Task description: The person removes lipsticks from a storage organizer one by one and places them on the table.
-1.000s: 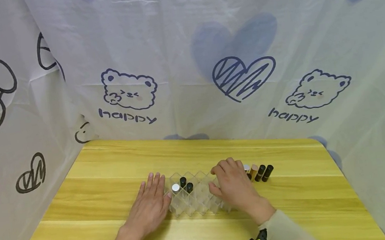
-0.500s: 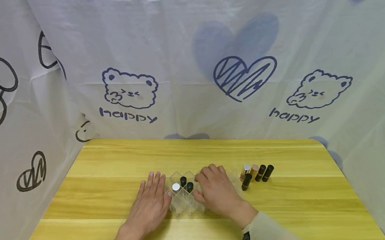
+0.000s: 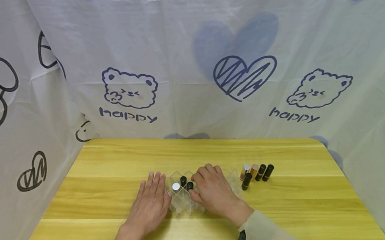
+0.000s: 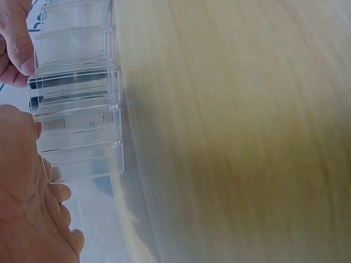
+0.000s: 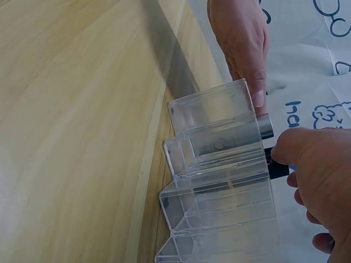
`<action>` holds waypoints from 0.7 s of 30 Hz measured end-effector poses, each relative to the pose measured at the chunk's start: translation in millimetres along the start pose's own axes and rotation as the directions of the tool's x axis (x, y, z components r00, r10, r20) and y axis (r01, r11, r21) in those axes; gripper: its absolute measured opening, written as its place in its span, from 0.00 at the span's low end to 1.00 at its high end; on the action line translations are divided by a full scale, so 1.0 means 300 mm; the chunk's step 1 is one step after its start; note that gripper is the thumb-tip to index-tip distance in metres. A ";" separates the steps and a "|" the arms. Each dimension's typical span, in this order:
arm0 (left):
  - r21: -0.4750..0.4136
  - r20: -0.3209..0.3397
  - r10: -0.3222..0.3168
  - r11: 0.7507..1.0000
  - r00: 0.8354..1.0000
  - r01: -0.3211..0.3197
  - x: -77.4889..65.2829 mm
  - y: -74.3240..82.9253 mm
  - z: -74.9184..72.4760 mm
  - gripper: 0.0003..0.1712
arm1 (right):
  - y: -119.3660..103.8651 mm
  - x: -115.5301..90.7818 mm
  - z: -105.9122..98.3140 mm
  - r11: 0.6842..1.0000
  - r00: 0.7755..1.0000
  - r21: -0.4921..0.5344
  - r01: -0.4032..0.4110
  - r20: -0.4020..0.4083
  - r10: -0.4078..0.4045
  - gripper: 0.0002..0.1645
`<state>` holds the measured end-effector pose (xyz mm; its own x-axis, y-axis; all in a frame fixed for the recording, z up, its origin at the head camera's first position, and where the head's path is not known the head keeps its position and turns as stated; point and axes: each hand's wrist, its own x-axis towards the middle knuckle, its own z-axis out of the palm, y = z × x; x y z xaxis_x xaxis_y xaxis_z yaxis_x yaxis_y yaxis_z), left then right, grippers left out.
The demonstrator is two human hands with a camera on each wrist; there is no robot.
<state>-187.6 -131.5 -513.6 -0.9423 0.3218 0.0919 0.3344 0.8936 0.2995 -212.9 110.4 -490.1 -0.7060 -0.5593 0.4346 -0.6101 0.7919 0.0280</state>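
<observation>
A clear plastic lipstick organizer [image 3: 185, 207] with diamond-shaped compartments stands on the wooden table between both hands. My left hand [image 3: 150, 207] lies with straight fingers along its left end, the thumb touching the corner. Several lipsticks stand in its left compartments: a white-topped lipstick [image 3: 176, 187], a black lipstick [image 3: 183, 180] and another black lipstick [image 3: 190, 185]. My right hand [image 3: 213, 189] reaches over the middle, thumb and index finger on either side of this last one, pinching its cap [image 5: 278, 170]. The right fingertips are partly hidden.
Right of the organizer stand a silver-capped lipstick [image 3: 245, 170], a gold lipstick [image 3: 254, 170] and several black lipsticks [image 3: 267, 173]. The wooden table [image 3: 111, 162] runs back to a printed white cloth [image 3: 184, 109].
My right hand has moved left from the organizer's right end to the black lipstick, uncovering lipsticks on the table at the right. The left hand has stayed in place.
</observation>
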 end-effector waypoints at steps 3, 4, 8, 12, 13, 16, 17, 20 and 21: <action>-0.004 -0.003 0.002 1.000 1.000 -0.002 -0.001 0.003 -0.002 0.38 | -0.001 -0.001 0.004 1.000 1.000 -0.006 0.003 0.004 -0.003 0.18; -0.006 -0.005 0.001 1.000 1.000 -0.001 -0.001 0.003 -0.001 0.38 | -0.001 -0.002 0.005 1.000 1.000 -0.008 0.005 0.006 -0.005 0.19; -0.011 -0.008 0.002 1.000 1.000 -0.002 -0.001 0.006 -0.005 0.38 | -0.002 -0.004 0.010 1.000 1.000 -0.004 0.007 0.009 -0.007 0.19; -0.009 -0.007 0.001 1.000 1.000 -0.001 -0.002 0.006 -0.008 0.38 | -0.003 -0.005 0.015 1.000 1.000 0.012 0.004 0.000 -0.004 0.17; -0.009 -0.005 0.000 1.000 1.000 0.000 -0.002 0.005 -0.007 0.38 | -0.003 -0.005 0.016 1.000 1.000 0.015 0.004 -0.003 -0.004 0.16; -0.010 -0.004 -0.002 1.000 1.000 0.002 -0.002 0.004 -0.007 0.38 | -0.004 -0.006 0.019 1.000 1.000 0.017 0.002 -0.009 -0.002 0.15; -0.012 -0.004 -0.002 1.000 1.000 0.002 -0.002 0.004 -0.007 0.38 | -0.005 -0.006 0.019 1.000 1.000 0.016 0.001 -0.011 -0.001 0.15; -0.011 -0.001 -0.002 1.000 1.000 0.002 -0.001 0.005 -0.009 0.38 | -0.007 -0.006 0.018 1.000 1.000 0.005 -0.003 -0.016 0.003 0.14; -0.011 -0.001 0.000 1.000 1.000 0.000 -0.001 0.005 -0.010 0.38 | -0.008 -0.005 0.018 1.000 1.000 0.001 -0.004 -0.018 0.004 0.14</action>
<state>-186.9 -131.0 -510.4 -0.9424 0.3213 0.0933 0.3341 0.8899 0.3104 -212.2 108.0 -495.8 -0.7019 -0.5516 0.4506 -0.6076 0.7938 0.0253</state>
